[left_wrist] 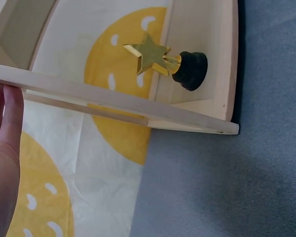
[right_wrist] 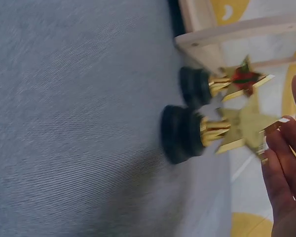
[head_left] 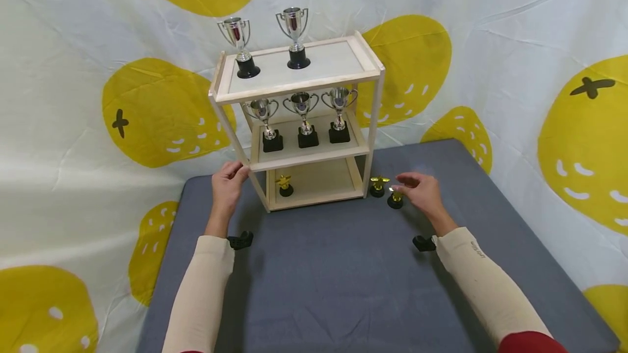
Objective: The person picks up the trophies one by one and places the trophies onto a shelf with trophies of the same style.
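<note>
Sleeves (head_left: 201,287) lead to hands: left (head_left: 227,187) grips shelf (head_left: 321,65), right (head_left: 424,193) loosely touches upright trophy (right_wrist: 216,129), star (right_wrist: 250,126) uppermost.

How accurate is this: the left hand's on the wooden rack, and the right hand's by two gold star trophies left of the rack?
Wrong side: the head view shows two gold star trophies right of the wooden rack. The right hand is by them and the left hand is on the rack.

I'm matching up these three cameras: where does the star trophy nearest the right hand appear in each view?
Head: star trophy is right of centre, below mid-height.
Left wrist: not in it.
Right wrist: right of centre, near mid-height, lower of two, shown sideways.
Shared landmark: the wooden rack, visible in all three.
</note>
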Demonstrator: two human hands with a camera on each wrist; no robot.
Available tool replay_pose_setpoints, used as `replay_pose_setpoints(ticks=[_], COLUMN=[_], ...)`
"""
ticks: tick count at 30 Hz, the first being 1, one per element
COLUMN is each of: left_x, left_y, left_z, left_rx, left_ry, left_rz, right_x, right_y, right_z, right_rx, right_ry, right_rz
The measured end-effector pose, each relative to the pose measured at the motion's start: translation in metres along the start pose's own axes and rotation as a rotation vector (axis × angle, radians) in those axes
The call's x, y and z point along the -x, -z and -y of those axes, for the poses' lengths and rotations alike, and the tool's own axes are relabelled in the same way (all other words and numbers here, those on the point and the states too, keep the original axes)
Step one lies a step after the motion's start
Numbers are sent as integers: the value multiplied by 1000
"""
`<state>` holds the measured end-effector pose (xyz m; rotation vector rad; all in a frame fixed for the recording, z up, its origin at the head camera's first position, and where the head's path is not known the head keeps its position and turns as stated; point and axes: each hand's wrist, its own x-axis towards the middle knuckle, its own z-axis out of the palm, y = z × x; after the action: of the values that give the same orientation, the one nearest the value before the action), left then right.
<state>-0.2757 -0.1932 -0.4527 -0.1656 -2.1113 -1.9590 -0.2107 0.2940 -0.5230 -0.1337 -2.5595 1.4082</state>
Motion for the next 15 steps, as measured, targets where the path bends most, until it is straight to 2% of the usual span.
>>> replay_pose_setpoints(ticks=[8,15], left_x=[0,-1], left_y=[-1,-1], left_z=[2,1], left_rx=[17,7], left_ry=[-13,-19], left_rz=[-11,-9], right_x=[-1,-1], right_y=[-8,-14], right_z=[-16,-25], right_rx=[38,9], right_ry=[-52,-35], right_rz=[8,11])
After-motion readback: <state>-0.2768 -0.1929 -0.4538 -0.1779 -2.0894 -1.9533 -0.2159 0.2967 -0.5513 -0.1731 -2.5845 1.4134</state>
